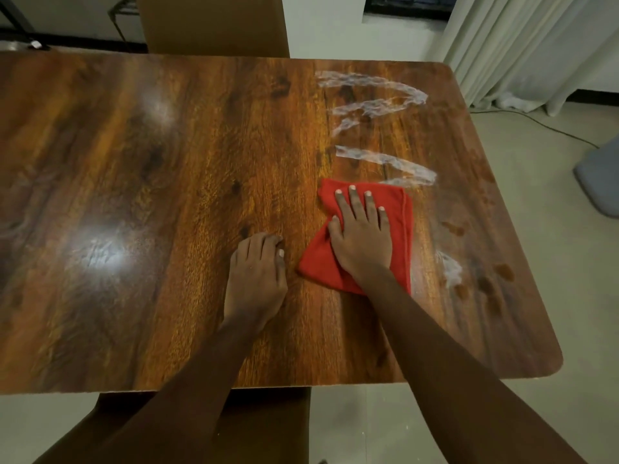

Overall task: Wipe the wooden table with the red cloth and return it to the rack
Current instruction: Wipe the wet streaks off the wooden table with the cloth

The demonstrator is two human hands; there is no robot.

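A: Item 1, red cloth [398, 222]: soft, napped fabric, folded into a rough rectangle with a stitched hem along its right edge. Location: flat on the bench [167, 195], right of centre, toward the near half.

B: Contact?

A: Right hand [361, 236] lies palm-down on the cloth, fingers spread and extended, pressing it to the surface. Not pinching; cloth shows on all sides of the hand.

B: Item 2?

A: Left hand [256, 272]: palm-down on bare wood just beside the cloth's left corner, fingers loosely curled, holding nothing.

B: Bench surface?

A: Glossy wood-grain top, orange-brown with dark knots, rounded corners. 2 bright glare patches on the left half. Pale, streaky wet smears [371, 95] beyond the cloth toward the far right corner, a lower band [385, 162] just above the cloth's far edge, and a small patch [452, 269] to its right near the bench edge.

B: Surroundings?

A: Brown chair back [214, 25] at the far edge; white pleated curtain [522, 45] at upper right; pale tiled floor [552, 229] with a thin cable [536, 122] running across it.
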